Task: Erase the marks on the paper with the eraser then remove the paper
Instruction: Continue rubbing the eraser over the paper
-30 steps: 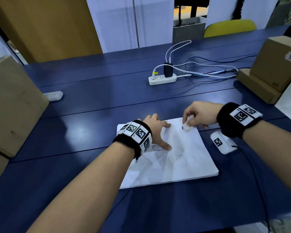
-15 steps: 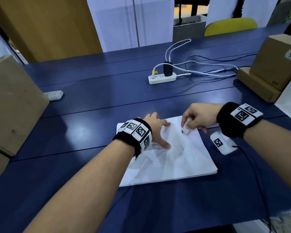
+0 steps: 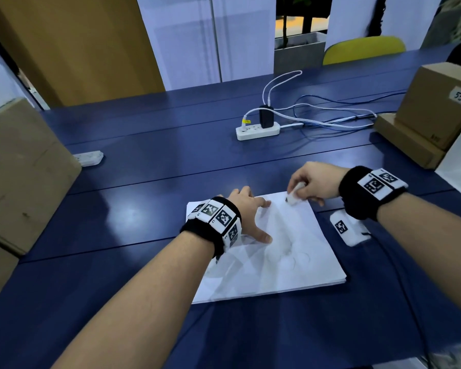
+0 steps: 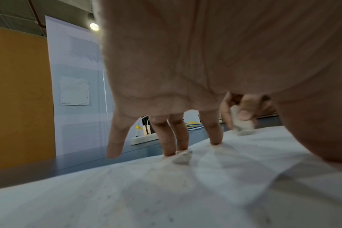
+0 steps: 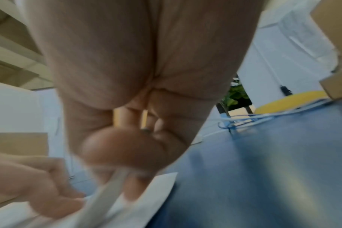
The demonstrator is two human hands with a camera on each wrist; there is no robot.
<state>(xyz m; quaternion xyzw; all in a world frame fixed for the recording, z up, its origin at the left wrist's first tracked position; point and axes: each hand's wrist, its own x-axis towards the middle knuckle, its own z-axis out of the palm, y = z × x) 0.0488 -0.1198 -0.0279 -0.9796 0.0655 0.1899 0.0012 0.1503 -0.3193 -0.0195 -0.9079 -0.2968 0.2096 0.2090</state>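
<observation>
1. head view: dim, cool indoor light; soft glare patches on the blue counter [image 3: 133,219]; straight edges bow near the frame borders.
2. left wrist view: a ceiling lamp [image 4: 94,26] glows; the near paper [image 4: 166,192] is soft and shadowed.
3. right wrist view: heavy motion blur throughout.

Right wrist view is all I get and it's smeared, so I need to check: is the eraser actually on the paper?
Observer: Yes. In the head view the right hand pinches the eraser, whose tip sits on the paper near its far edge.
Operator: And the other one, is it steadying the sheet?
Observer: The left wrist view shows the left hand with straight fingertips pressed down on it.
Operator: Is the erasing finished?
Observer: Not yet. Faint curved pencil lines show mid-sheet, nearer the person than the eraser.
</observation>
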